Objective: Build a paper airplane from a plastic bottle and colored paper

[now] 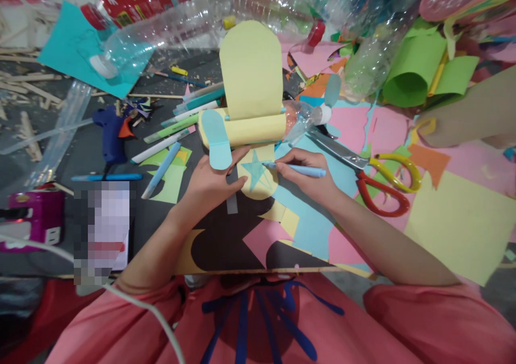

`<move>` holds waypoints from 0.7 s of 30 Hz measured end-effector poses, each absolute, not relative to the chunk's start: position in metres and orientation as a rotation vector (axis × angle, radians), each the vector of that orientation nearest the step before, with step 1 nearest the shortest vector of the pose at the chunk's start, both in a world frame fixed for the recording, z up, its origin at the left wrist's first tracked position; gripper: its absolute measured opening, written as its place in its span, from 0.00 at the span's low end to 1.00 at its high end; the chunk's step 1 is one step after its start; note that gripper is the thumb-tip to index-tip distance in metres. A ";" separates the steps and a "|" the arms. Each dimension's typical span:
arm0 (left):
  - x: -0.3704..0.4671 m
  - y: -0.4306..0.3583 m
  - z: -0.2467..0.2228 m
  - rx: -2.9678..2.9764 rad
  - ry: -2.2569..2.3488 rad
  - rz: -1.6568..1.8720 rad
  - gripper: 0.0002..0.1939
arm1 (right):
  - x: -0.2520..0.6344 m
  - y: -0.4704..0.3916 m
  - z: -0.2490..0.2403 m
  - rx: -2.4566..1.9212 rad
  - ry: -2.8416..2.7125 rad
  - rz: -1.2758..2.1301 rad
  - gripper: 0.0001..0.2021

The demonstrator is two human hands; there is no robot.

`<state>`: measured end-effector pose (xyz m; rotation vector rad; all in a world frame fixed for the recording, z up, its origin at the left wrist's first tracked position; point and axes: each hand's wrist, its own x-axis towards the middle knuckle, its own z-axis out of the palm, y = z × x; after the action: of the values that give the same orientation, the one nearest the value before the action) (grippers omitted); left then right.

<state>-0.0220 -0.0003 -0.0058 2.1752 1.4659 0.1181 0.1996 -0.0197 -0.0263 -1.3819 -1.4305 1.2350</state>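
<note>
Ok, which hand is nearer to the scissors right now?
Right. The right hand, holding a light-blue pen, is just left of the scissors; the left hand is farther off, at the left edge of the star-marked yellow paper.

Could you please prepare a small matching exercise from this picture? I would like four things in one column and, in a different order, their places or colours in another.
Things
1. star
2. marker with its tip at the star
3. scissors
4. glue gun

Places or colours
A. red and yellow handles
B. dark blue, with an orange trigger
C. drawn in light blue on yellow paper
D. held in the right hand

Right pairs: 1-C, 2-D, 3-A, 4-B
</note>
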 end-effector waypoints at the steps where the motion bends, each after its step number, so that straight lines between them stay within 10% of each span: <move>1: -0.022 0.000 -0.006 2.174 1.468 0.114 0.28 | 0.200 -0.020 -0.026 -1.387 -1.432 1.235 0.10; 21: -0.021 0.000 -0.004 2.168 1.463 0.118 0.28 | 0.199 -0.019 -0.025 -1.376 -1.420 1.235 0.11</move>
<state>-0.0214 -0.0005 -0.0043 2.1681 1.4630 0.1184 0.1990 -0.0192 -0.0251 -1.3759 -1.4204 1.2354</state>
